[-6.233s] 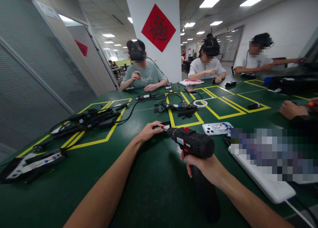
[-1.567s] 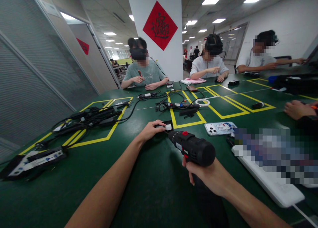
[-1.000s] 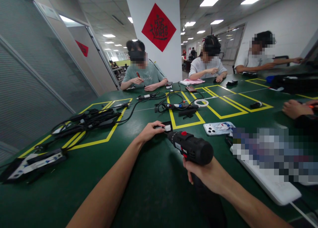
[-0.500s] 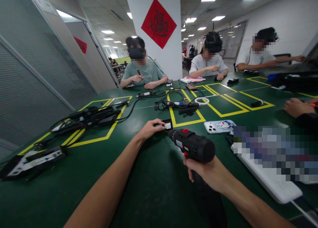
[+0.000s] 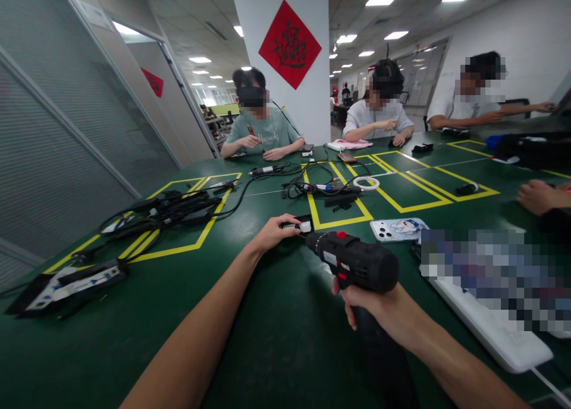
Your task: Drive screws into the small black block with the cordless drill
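My right hand (image 5: 372,305) is wrapped round the handle of a black cordless drill (image 5: 354,260) with red buttons. The drill points left and away from me, its chuck close to my left fingers. My left hand (image 5: 277,233) grips a small black case with a whitish piece inside (image 5: 306,226), thumb in front and fingers over its left side. A thin bit seems to reach from the chuck to the case's near edge; whether it touches a screw is too small to tell. The case rests on the green table (image 5: 267,337).
Bundled black cables (image 5: 169,213) lie at left, near a black and white strip-shaped part (image 5: 84,284). More cables and a white ring (image 5: 366,183) lie ahead. A phone (image 5: 398,229) and a white slab-like device (image 5: 499,332) are at right. Several people sit around the table.
The whole view has shifted slightly right and down. The drill has swung a little to the right at its rear, while its tip stays by the black case in my left hand.
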Motion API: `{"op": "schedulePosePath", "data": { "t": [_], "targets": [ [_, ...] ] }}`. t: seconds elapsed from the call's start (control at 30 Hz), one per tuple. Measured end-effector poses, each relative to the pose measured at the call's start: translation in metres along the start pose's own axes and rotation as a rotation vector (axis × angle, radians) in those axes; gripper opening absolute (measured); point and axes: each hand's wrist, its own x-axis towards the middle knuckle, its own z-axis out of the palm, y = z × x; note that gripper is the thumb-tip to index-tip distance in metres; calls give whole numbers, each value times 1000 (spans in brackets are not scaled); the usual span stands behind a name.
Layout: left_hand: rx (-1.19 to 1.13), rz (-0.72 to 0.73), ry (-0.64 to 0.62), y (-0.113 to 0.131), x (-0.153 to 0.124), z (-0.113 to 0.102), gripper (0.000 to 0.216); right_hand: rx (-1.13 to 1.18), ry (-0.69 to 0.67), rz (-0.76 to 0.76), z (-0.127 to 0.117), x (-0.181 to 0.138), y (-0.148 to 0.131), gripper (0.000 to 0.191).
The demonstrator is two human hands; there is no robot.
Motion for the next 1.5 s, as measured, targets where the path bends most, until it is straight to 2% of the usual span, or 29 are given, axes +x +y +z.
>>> {"op": "schedulePosePath", "data": {
  "t": [0.1, 0.23, 1.5],
  "targets": [
    [-4, 8, 3, 1, -1, 0, 34, 19, 13, -22, -1, -1, -3, 20],
    [-25, 3, 1, 4, -2, -1, 33, -15, 47, -45, -2, 1, -6, 13],
    [14, -3, 0, 2, 0, -1, 35, -46, 30, -54, 3, 10, 5, 11]
  ]
}}
